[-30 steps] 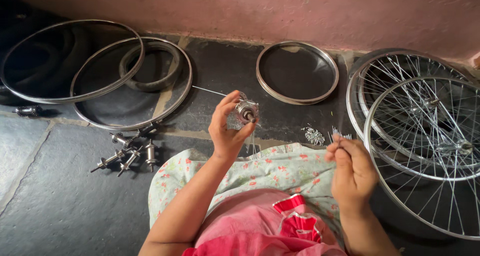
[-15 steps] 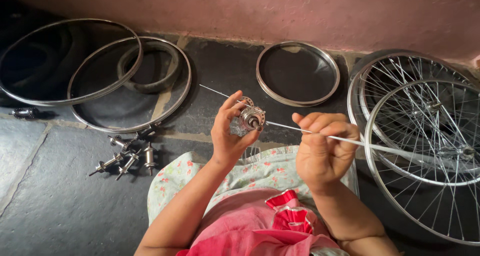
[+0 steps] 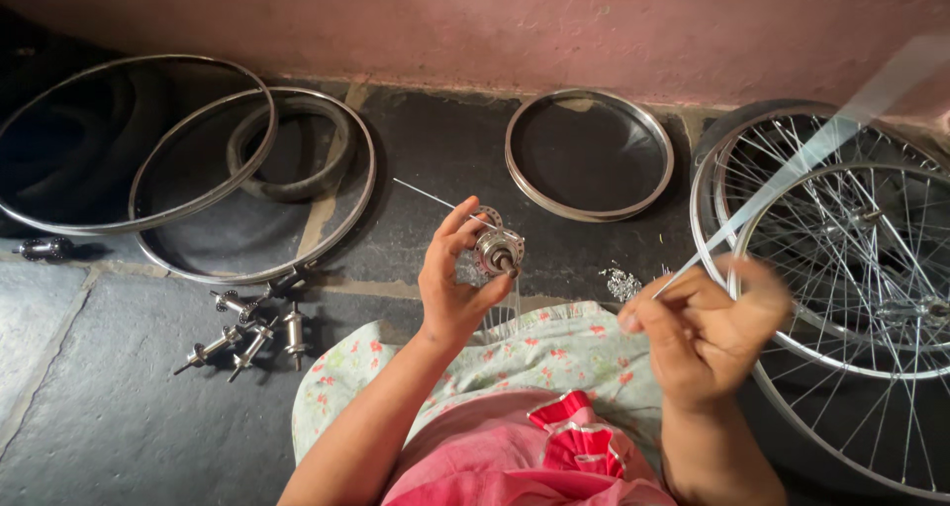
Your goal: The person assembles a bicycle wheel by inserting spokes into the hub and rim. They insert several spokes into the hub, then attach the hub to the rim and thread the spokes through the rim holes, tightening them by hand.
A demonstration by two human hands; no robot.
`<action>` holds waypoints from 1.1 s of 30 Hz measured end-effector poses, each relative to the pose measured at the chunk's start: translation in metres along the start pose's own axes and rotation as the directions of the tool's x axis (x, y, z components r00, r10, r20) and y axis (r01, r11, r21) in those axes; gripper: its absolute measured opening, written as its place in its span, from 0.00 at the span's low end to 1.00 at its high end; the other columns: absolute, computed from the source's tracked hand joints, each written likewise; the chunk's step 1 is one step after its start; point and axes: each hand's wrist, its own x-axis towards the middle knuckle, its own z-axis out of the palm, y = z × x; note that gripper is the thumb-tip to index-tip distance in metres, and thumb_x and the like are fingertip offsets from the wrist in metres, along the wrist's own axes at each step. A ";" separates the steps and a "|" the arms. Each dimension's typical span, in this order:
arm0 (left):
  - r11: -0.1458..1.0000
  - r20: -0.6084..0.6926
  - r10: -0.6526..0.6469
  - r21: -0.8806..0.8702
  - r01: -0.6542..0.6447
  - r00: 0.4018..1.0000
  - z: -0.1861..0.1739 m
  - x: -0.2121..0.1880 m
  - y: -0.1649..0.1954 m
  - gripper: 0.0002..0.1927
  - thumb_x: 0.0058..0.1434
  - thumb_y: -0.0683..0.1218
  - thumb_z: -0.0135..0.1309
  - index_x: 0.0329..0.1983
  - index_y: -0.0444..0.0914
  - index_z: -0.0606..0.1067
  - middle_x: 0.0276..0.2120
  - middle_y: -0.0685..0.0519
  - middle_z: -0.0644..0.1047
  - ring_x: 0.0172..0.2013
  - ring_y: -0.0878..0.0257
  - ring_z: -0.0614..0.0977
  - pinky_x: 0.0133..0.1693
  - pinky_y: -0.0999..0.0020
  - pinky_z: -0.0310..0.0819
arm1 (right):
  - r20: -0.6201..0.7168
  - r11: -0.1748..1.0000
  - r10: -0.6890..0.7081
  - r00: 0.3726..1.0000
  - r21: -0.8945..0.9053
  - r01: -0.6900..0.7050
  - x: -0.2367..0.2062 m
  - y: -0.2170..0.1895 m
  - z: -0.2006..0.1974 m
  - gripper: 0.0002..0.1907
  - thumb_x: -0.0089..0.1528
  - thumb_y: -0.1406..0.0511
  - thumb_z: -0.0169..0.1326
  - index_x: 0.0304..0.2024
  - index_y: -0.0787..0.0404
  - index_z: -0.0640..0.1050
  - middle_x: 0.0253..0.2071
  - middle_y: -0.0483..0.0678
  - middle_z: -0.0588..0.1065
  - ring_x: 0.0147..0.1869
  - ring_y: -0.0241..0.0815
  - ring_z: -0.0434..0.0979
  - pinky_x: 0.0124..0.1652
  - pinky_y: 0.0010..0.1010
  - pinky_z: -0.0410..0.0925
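Hub (image 3: 497,250), small, metal, likely dense and slick, sits pinched in left hand (image 3: 450,283) above the lap; right hand (image 3: 705,333) grasps a thin springy spoke (image 3: 792,175). Best held by the flanges.

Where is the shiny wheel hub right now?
In the head view, the hub sits centre frame, pinched in the left hand, above the flowered cloth.
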 end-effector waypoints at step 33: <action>0.978 -0.062 -0.182 -0.114 0.174 0.981 0.007 -0.007 -0.005 0.25 0.51 0.38 0.71 0.49 0.36 0.73 0.52 0.50 0.76 0.58 0.58 0.80 0.60 0.63 0.77 | 0.062 0.831 -0.484 0.873 -0.279 0.481 -0.020 -0.010 -0.011 0.04 0.67 0.75 0.42 0.37 0.71 0.68 0.28 0.58 0.74 0.28 0.50 0.81 0.32 0.40 0.80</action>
